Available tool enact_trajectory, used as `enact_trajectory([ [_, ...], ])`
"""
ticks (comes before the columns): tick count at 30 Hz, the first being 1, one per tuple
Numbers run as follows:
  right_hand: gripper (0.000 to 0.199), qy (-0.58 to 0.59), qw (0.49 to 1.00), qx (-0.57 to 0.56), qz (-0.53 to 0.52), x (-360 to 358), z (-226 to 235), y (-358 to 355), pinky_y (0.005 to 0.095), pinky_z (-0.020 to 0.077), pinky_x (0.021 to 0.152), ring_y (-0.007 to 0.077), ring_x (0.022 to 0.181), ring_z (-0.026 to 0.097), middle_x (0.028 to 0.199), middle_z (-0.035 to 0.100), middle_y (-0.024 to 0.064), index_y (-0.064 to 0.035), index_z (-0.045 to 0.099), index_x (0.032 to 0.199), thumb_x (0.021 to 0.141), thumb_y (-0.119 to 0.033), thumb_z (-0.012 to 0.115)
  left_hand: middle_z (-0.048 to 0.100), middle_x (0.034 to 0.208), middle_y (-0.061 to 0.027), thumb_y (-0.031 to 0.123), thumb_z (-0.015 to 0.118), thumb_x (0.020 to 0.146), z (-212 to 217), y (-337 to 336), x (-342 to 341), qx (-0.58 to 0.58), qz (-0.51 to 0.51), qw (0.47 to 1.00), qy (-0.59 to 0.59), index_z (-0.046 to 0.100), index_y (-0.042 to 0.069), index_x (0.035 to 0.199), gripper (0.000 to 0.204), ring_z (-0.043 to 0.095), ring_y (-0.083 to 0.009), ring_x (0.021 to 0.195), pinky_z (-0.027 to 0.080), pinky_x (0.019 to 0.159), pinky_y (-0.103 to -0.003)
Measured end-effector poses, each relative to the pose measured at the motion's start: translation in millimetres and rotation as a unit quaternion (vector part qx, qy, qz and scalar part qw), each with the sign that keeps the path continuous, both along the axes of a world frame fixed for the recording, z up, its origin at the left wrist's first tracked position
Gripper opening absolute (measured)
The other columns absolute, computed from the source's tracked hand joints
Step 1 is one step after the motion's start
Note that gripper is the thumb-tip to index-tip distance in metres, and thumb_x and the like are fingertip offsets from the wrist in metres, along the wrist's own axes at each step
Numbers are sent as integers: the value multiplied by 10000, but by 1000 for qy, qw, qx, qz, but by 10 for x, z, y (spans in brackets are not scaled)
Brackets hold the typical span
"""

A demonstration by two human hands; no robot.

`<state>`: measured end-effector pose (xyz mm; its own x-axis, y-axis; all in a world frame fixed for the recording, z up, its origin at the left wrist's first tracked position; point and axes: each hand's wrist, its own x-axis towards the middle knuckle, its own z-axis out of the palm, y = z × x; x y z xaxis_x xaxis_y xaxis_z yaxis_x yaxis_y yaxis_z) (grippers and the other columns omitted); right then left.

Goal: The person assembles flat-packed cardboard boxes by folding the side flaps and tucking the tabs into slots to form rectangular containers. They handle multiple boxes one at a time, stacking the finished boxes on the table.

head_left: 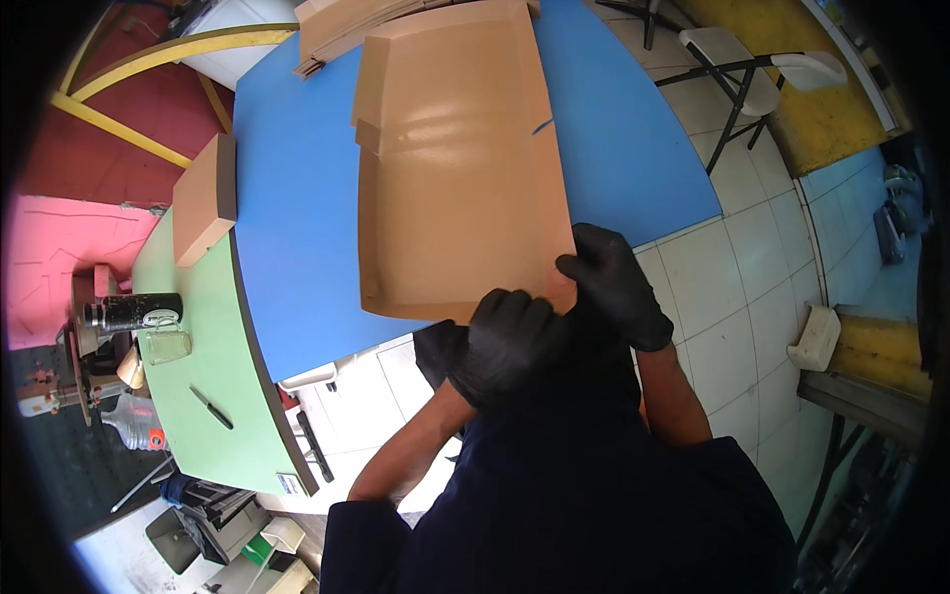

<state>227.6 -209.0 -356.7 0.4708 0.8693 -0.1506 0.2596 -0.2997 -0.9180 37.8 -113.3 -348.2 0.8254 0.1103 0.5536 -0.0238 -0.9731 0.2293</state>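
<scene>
One blue desk (pixel 633 139) takes up much of my view, and on it lies the cardboard tray (pixel 455 198), hollow side up, its near end reaching past the desk's edge toward me. From here I'd call its shaping well along: low walls stand on the right side, the near end and the nearer part of the left side, while a flap on the farther left looks splayed outward and both long sides show a break partway. I judge that what is left is that flap and the near right corner; whether the corner is locked I can't tell, since my hands partly cover it. Beyond the tray sits a stack of flat cardboard (pixel 396 17), seemingly untouched, and at the blue desk's left edge a brown carton (pixel 205 201). My left grip (pixel 510 342), black-gloved, is curled over the near wall; its thumb is hidden, but I read it as clamped there. My right grip (pixel 621 287) pinches the near right corner, thumb over the wall, other fingers outside and mostly hidden, with little gap beyond the card's thickness.
</scene>
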Motion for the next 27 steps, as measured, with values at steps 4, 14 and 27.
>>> enact_trajectory([
  [4, 136, 60, 998, 8, -34, -94, -5, -40, 285, 459, 703, 66, 764, 535, 821, 608, 20, 6, 639, 969, 898, -69, 728, 645, 772, -83, 142, 736, 738, 23, 62, -114, -41, 9, 996, -77, 691, 82, 823, 113, 650, -269, 701, 469, 613, -411],
  [14, 372, 192, 979, 55, -45, -367, 6, -146, 331, 559, 847, 195, 999, 705, 1110, 736, 138, 41, 643, 1250, 930, -124, 734, 676, 783, -193, 191, 741, 892, 33, 252, 63, -291, 136, 934, 154, 666, 10, 815, 210, 682, -388, 754, 518, 688, -465],
  [27, 405, 313, 943, 80, -81, -466, -14, -87, 295, 551, 849, 160, 982, 691, 1097, 724, 128, 28, 618, 1268, 909, -98, 754, 693, 781, -138, 132, 714, 911, 153, 401, 53, -469, 126, 854, 186, 705, -9, 906, 142, 675, -249, 693, 524, 680, -364],
])
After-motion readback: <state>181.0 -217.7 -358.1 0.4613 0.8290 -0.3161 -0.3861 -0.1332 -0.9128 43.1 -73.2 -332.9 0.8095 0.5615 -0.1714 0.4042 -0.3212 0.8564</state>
